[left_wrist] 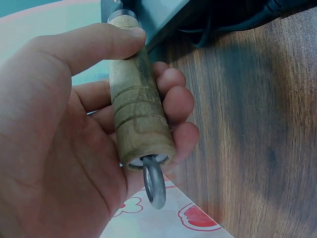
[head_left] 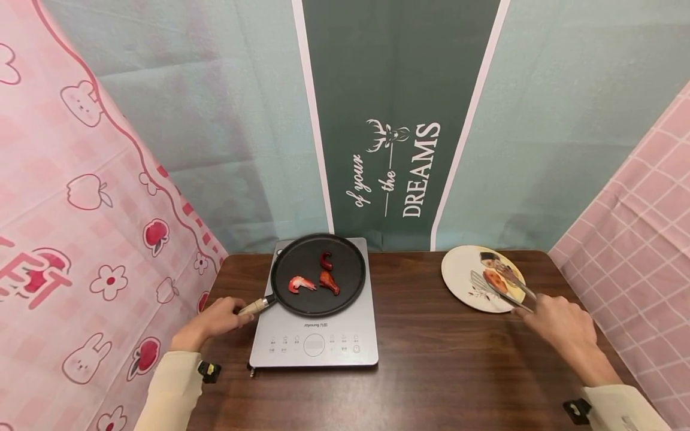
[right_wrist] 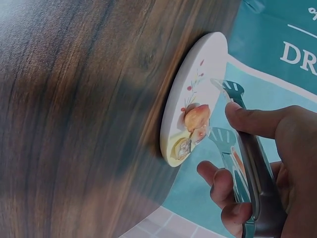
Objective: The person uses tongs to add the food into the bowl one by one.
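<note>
My left hand [head_left: 223, 316] grips the wooden handle [left_wrist: 136, 104] of a round black pan [head_left: 302, 257], thumb on top and fingers curled around it. In the pan lie a red-and-white shrimp [head_left: 300, 284], a small browned drumstick [head_left: 329, 282] and a dark red curled piece [head_left: 325, 260]. My right hand [head_left: 560, 323] holds metal tongs [right_wrist: 255, 173] over a round plate [head_left: 458, 272]. The tong tips stand apart, near an orange-brown food piece [right_wrist: 197, 118] on the plate. Whether they touch it, I cannot tell. Beside it sits a dark-and-pale food piece [head_left: 489, 258].
Beneath the pan is a silver induction cooker [head_left: 345, 323] with a control panel at its front. A dark cable [left_wrist: 218, 30] runs beside it. Both stand on a brown wooden table [head_left: 420, 359], with printed curtains [head_left: 259, 120] behind and at both sides.
</note>
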{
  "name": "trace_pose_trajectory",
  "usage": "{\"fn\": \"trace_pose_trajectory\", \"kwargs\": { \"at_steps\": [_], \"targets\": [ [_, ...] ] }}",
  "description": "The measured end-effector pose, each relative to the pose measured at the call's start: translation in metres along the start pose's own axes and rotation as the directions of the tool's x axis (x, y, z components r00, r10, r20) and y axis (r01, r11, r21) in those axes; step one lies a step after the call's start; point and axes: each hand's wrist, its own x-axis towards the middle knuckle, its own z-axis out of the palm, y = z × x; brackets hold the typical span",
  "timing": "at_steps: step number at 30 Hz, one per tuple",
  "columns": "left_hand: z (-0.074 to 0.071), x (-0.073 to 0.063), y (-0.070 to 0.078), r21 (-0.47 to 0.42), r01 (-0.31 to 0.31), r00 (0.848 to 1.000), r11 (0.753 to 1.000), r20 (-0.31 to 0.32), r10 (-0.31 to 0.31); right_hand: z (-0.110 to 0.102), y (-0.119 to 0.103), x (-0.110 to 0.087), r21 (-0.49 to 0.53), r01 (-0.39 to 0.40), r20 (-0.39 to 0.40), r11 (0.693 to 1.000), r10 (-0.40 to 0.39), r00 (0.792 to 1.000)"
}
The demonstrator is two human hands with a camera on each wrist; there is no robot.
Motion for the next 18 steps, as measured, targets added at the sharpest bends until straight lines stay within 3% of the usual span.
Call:
{"fn": "trace_pose_trajectory", "kwargs": {
  "at_steps": [18],
  "targets": [
    [-0.002, -0.002, 0.003, -0.033, 0.031, 0.999, 0.999, 0.023, -0.031, -0.003, 0.012, 0.0, 0.015, -0.004, 0.01, 1.0, 0.004, 1.0]
  ]
}}
